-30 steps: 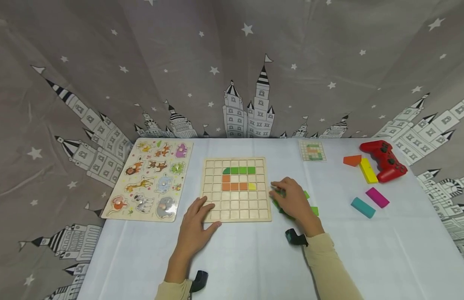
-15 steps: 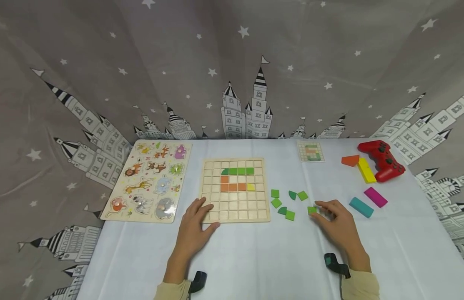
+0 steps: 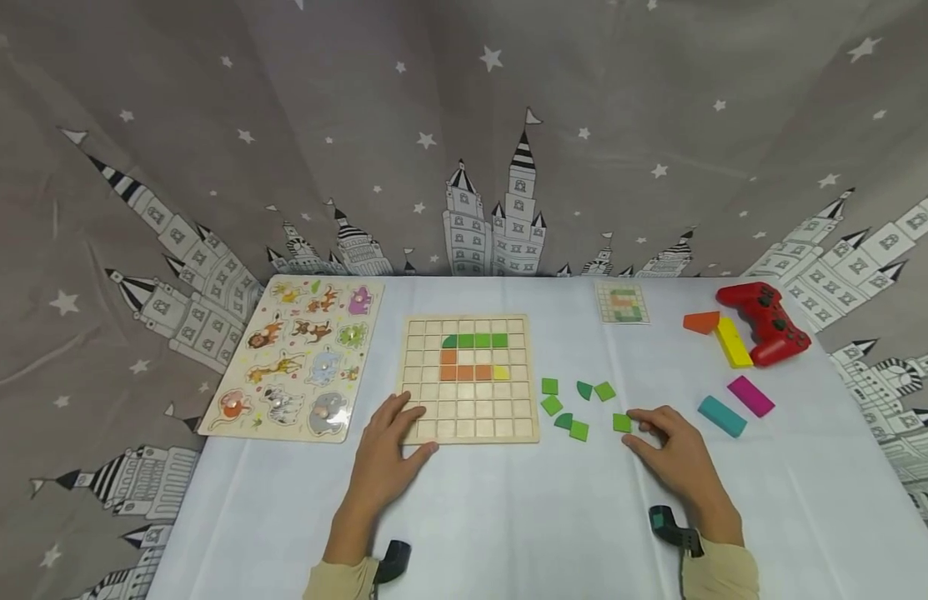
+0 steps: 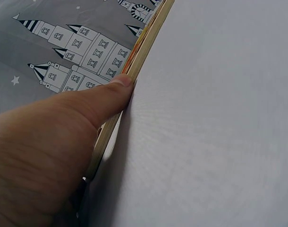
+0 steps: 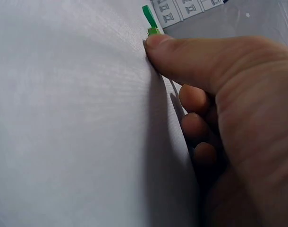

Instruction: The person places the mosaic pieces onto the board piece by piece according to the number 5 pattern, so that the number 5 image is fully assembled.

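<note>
A wooden grid board (image 3: 477, 408) lies mid-table in the head view, with green, orange and yellow tiles set in its upper cells. My left hand (image 3: 383, 458) rests on the board's lower left corner, its thumb along the near edge; in the left wrist view that thumb (image 4: 106, 97) touches the board's edge. Right of the board, my right hand (image 3: 675, 450) rests on the table beside a green square tile (image 3: 622, 422). Index fingertip and thumb lie apart at the tile's right side, not visibly gripping it. Several more green tiles (image 3: 579, 431) lie between board and hand, some of them quarter-round.
An animal peg puzzle (image 3: 298, 358) lies on the left. A small pattern card (image 3: 623, 302) is at the back. Toward the right are a red game controller (image 3: 764, 323) and yellow (image 3: 734, 342), orange (image 3: 701, 322), teal (image 3: 722, 416) and magenta (image 3: 751, 396) blocks.
My right hand has moved right, from over the green tiles to beside the rightmost one, uncovering the others. Over the last half second it barely moves. My left hand stays on the board.
</note>
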`<move>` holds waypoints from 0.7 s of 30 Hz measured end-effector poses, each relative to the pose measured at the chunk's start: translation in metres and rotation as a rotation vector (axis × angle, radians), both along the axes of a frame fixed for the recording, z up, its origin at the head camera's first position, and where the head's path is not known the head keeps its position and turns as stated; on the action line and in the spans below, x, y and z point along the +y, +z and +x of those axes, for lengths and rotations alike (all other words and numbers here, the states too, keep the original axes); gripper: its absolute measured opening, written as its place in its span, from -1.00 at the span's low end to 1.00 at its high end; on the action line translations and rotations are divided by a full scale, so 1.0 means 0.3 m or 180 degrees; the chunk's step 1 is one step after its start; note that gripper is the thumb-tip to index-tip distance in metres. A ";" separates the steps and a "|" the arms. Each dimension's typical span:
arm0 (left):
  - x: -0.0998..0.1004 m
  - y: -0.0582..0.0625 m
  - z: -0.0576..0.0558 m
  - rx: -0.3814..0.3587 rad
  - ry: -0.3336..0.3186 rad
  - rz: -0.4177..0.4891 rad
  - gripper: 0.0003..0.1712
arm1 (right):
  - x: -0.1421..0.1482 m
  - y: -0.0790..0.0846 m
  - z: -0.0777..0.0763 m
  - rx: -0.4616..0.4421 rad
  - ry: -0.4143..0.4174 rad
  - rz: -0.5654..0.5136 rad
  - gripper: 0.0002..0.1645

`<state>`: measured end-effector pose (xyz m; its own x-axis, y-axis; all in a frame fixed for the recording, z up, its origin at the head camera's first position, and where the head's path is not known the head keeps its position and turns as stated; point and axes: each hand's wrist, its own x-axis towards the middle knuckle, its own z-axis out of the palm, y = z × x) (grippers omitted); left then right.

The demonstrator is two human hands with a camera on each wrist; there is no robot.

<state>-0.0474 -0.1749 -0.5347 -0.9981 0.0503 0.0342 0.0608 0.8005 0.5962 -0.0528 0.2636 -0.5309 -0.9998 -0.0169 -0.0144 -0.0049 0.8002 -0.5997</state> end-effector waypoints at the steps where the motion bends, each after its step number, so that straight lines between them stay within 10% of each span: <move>1: -0.001 0.000 0.000 -0.0002 -0.0002 -0.0003 -0.31 | -0.002 0.000 -0.001 -0.0014 0.0004 -0.0005 -0.57; 21: 0.003 -0.005 0.000 0.0057 0.0001 -0.0016 -0.30 | -0.026 -0.004 -0.006 -0.0006 0.0003 0.0047 -0.63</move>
